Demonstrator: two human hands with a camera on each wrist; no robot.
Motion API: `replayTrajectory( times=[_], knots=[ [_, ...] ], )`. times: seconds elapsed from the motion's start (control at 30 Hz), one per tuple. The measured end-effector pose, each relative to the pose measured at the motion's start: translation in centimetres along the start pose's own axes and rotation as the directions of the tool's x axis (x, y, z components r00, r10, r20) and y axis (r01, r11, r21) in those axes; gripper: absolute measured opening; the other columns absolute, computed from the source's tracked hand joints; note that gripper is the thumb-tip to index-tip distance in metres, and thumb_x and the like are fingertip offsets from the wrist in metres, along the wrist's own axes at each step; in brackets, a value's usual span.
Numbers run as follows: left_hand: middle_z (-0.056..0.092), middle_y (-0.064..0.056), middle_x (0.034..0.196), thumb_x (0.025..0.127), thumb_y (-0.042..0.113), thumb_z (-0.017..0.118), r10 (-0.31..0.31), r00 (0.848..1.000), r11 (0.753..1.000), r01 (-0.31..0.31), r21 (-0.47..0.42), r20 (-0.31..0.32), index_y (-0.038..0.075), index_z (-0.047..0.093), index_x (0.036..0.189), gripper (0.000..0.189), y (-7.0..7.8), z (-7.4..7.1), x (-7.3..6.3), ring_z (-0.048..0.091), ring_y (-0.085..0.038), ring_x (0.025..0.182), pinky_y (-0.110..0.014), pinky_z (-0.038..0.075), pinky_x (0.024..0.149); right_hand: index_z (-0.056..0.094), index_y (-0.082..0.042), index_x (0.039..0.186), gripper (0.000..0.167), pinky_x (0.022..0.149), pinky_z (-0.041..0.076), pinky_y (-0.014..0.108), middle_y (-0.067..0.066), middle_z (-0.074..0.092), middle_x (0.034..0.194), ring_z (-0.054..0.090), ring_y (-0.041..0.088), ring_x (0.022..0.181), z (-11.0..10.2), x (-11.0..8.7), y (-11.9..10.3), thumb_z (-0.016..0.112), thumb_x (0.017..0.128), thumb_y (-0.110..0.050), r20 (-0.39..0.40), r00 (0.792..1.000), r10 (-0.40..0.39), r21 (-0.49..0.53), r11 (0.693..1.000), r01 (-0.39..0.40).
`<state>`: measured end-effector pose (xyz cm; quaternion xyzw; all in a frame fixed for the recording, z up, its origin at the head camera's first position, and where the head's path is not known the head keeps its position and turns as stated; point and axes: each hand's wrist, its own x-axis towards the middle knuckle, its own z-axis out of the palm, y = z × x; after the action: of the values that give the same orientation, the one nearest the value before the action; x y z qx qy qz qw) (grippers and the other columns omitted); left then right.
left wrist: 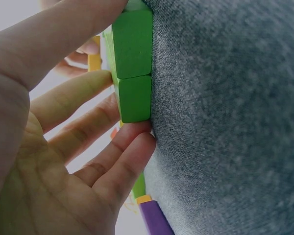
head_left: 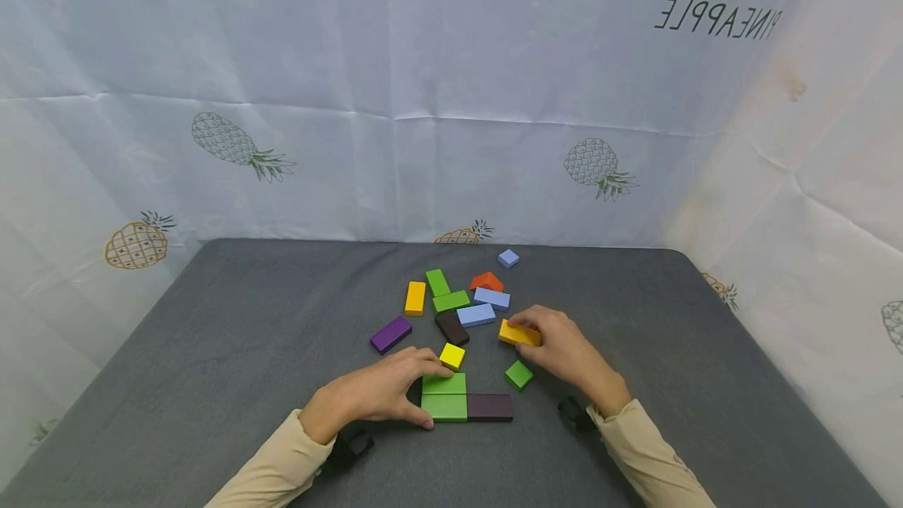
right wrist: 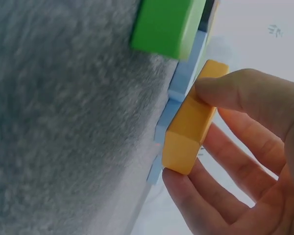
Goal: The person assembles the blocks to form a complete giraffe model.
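My left hand (head_left: 384,388) spans two light green blocks (head_left: 444,408) lying side by side, thumb at the near edge and fingertips at the far one. In the left wrist view those green blocks (left wrist: 133,44) sit flat on the cloth between thumb and fingers. Against their right side lies a dark brown block (head_left: 490,408). My right hand (head_left: 564,342) pinches an orange-yellow block (head_left: 518,333) between thumb and fingers; the right wrist view shows this block (right wrist: 191,127) tilted and raised off the cloth. Nearest to the right hand is a small green block (head_left: 518,375).
Beyond the hands lie a yellow cube (head_left: 452,356), a purple block (head_left: 391,334), a black-brown block (head_left: 451,328), blue blocks (head_left: 476,315), green blocks (head_left: 451,302), another orange-yellow block (head_left: 415,299) and a red triangular block (head_left: 487,281). A small blue block (head_left: 508,259) sits near the back edge.
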<state>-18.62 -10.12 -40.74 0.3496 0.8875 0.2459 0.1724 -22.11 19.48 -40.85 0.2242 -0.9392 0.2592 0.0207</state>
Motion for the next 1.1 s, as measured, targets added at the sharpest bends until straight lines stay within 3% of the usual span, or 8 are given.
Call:
replayTrajectory(
  times=[0.63, 1.1],
  knots=[
    [0.058, 0.002, 0.13, 0.08, 0.033, 0.083, -0.005, 1.0, 1.0, 0.005, 0.008, 0.008, 0.017, 0.062, 0.134, 0.06, 0.0, 0.0, 0.0, 0.051, -0.012, 0.116, -0.035, 0.047, 0.101, 0.069, -0.009, 0.118, 0.034, 0.092, 0.055, 0.041, 0.003, 0.07, 0.117, 0.064, 0.018, 0.105, 0.5, -0.2, -2.5, 0.077, 0.085, -0.009, 0.101, 0.981, -0.166, 0.004, 0.986, 0.166],
    [0.057, 0.002, 0.132, 0.08, 0.034, 0.083, -0.002, 1.0, 1.0, 0.003, -0.003, 0.019, 0.018, 0.062, 0.135, 0.061, 0.1, -0.1, 0.0, 0.051, -0.012, 0.117, -0.036, 0.047, 0.101, 0.069, -0.011, 0.12, 0.033, 0.09, 0.055, 0.036, 0.0, 0.07, 0.116, 0.062, 0.013, 0.102, 0.8, -0.2, -3.6, 0.076, 0.087, -0.012, 0.204, 0.961, -0.185, 0.057, 0.982, 0.177]
  ],
)
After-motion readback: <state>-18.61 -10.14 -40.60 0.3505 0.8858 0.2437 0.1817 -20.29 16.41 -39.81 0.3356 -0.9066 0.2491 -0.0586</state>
